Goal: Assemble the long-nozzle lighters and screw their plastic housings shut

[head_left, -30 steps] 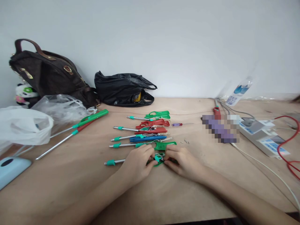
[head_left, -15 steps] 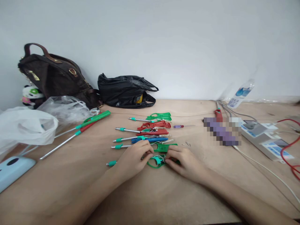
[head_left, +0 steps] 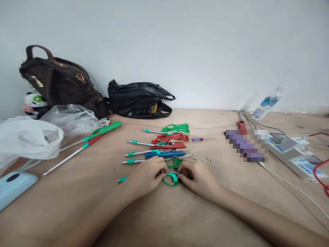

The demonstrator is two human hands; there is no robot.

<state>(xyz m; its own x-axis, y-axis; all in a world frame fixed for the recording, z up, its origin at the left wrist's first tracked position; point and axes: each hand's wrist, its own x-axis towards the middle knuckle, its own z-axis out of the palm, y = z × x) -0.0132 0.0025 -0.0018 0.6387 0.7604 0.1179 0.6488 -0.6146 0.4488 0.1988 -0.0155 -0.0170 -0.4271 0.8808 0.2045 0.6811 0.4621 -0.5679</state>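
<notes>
The nearest green gas lighter (head_left: 168,184) lies opened on the table, with its teal trigger (head_left: 174,177) and thin wires showing. My left hand (head_left: 146,173) closes its fingertips on the left part of this lighter and covers much of its rod. From the other side my right hand (head_left: 200,175) pinches at its handle, beside the trigger; the small parts under the fingers are hidden. Just beyond lies another opened green lighter casing (head_left: 177,163). Farther back are an opened blue lighter (head_left: 167,154), a red one (head_left: 169,145) and a green one (head_left: 180,128).
A small purple screwdriver (head_left: 197,139) and several screws (head_left: 206,159) lie right of the row. Whole lighters (head_left: 106,128) rest at left by plastic bags (head_left: 51,137). Behind are a backpack (head_left: 64,82) and a black bag (head_left: 136,99); at right, a power strip (head_left: 290,157) and bottle (head_left: 267,103).
My right hand has shifted slightly left along the nearest green lighter, its fingers closer to the trigger. My left hand stays nearly in place. The view has shifted a little.
</notes>
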